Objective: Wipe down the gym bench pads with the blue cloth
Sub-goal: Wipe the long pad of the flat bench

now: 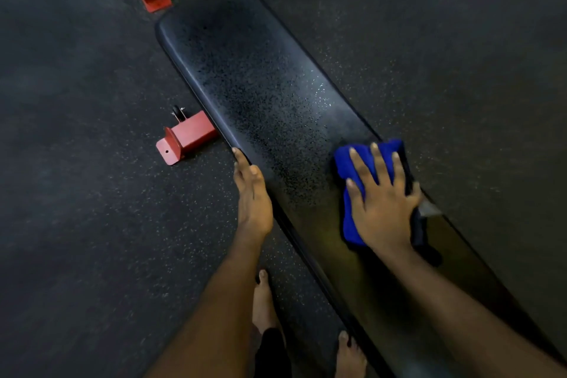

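The bench pad [245, 70] runs lengthwise from near right to far left, its rounded end pointing away. On its near right part lies the blue cloth [345, 163], pressed flat under the right hand [383, 202], fingers spread. The left hand [253, 193] rests along the pad's left edge, fingers straight.

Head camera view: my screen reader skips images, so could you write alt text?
A right hand presses a folded blue cloth flat on a long black padded gym bench speckled with droplets, while the left hand rests on its left edge.
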Action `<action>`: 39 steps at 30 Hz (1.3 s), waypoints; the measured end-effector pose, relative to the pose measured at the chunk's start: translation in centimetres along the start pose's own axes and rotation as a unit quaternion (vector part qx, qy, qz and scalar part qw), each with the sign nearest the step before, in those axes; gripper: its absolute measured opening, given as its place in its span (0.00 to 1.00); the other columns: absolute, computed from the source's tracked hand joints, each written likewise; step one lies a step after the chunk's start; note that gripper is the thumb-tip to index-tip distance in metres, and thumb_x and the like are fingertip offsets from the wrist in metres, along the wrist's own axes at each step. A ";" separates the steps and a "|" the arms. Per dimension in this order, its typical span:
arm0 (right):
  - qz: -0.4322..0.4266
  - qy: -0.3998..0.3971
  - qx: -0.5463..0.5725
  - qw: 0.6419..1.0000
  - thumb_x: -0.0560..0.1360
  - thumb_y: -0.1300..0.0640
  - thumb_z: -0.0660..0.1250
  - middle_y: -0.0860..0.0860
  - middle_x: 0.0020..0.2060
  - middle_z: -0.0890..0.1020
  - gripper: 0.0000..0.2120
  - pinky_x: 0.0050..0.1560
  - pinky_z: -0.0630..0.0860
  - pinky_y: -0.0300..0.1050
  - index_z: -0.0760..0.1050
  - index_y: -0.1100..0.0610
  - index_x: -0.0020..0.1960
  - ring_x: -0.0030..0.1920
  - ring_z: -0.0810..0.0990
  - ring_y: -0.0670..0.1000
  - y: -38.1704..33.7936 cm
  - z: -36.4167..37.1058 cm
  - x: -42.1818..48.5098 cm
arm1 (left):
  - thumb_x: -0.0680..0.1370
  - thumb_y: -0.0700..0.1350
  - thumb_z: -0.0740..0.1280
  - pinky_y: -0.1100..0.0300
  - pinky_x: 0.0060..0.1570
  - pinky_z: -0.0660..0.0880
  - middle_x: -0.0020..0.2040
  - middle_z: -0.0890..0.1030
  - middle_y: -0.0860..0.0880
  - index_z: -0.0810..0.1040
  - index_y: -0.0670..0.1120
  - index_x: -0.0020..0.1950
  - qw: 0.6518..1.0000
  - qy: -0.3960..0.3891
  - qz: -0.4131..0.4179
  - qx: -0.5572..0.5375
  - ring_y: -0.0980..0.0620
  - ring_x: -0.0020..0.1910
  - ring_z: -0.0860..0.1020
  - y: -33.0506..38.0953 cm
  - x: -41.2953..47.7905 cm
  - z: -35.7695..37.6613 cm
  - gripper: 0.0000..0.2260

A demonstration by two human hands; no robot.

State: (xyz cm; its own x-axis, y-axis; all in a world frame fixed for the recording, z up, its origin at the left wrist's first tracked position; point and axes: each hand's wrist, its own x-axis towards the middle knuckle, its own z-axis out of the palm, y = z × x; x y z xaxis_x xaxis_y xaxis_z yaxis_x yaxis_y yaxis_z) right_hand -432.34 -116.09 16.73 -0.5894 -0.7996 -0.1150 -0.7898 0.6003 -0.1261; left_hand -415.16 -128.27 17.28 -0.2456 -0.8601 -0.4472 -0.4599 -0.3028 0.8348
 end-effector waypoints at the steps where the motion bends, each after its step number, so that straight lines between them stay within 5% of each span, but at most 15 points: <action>1: 0.008 -0.009 0.001 1.000 0.82 0.40 0.47 0.46 0.80 0.52 0.26 0.66 0.59 0.71 0.52 0.39 0.79 0.79 0.50 0.56 0.3 0.0 -1.7 | 0.80 0.61 0.40 0.49 0.73 0.51 0.81 0.39 0.50 0.36 0.61 0.78 1.000 -0.005 -0.005 0.009 0.46 0.78 0.51 0.0 0.6 -0.4 0.27; 8: 0.036 -0.005 0.005 0.999 0.82 0.42 0.50 0.48 0.79 0.59 0.26 0.63 0.60 0.75 0.51 0.38 0.79 0.77 0.54 0.59 -5.6 0.9 3.8 | 0.82 0.61 0.41 0.59 0.69 0.44 0.81 0.40 0.54 0.39 0.60 0.79 0.999 -0.034 0.037 -0.005 0.61 0.75 0.44 -2.1 1.6 -1.5 0.26; 13: 0.001 -0.023 0.016 1.000 0.83 0.42 0.49 0.49 0.79 0.56 0.26 0.65 0.57 0.76 0.48 0.39 0.79 0.78 0.51 0.60 -9.7 0.7 10.9 | 0.80 0.65 0.42 0.55 0.72 0.45 0.80 0.41 0.57 0.40 0.60 0.79 0.998 -0.050 0.044 0.008 0.55 0.79 0.41 -2.6 2.0 -2.1 0.29; 20: -0.110 -0.016 -0.008 0.994 0.82 0.42 0.51 0.46 0.80 0.51 0.27 0.68 0.59 0.68 0.48 0.38 0.79 0.80 0.50 0.55 -6.3 0.7 -2.3 | 0.81 0.60 0.42 0.64 0.70 0.45 0.80 0.45 0.58 0.44 0.57 0.80 0.997 -0.063 0.042 0.017 0.67 0.72 0.46 -2.1 1.7 -3.2 0.27; 25: -0.114 -0.033 -0.032 0.992 0.82 0.42 0.51 0.47 0.80 0.53 0.28 0.66 0.59 0.70 0.47 0.39 0.80 0.79 0.52 0.58 -7.9 1.5 -4.1 | 0.78 0.70 0.43 0.43 0.76 0.54 0.79 0.48 0.62 0.47 0.72 0.75 0.996 -0.070 0.045 -0.021 0.57 0.78 0.50 -3.4 2.3 -3.7 0.25; 32: -0.116 -0.015 -0.008 0.993 0.82 0.42 0.52 0.49 0.79 0.57 0.26 0.64 0.61 0.74 0.53 0.39 0.79 0.78 0.54 0.60 -15.0 1.8 6.2 | 0.70 0.79 0.44 0.39 0.75 0.57 0.79 0.55 0.61 0.55 0.80 0.67 0.992 -0.070 0.043 -0.091 0.49 0.77 0.59 -3.1 2.3 -4.6 0.26; 39: -0.219 -0.039 -0.036 0.974 0.81 0.43 0.58 0.48 0.81 0.49 0.32 0.68 0.57 0.72 0.45 0.37 0.79 0.80 0.47 0.58 -9.5 1.2 -3.1 | 0.63 0.83 0.44 0.37 0.73 0.58 0.79 0.58 0.57 0.56 0.73 0.72 0.991 -0.061 -0.032 -0.119 0.48 0.76 0.63 -2.5 2.1 -5.0 0.38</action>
State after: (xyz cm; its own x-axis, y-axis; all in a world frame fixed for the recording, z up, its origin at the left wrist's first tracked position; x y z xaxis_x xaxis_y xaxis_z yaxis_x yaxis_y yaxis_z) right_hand -422.86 -119.29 17.10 -0.1813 -0.9733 -0.1406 -0.9739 0.1975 -0.1115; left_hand -410.24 -131.38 15.88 -0.3295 -0.7845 -0.5254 -0.2678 -0.4560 0.8487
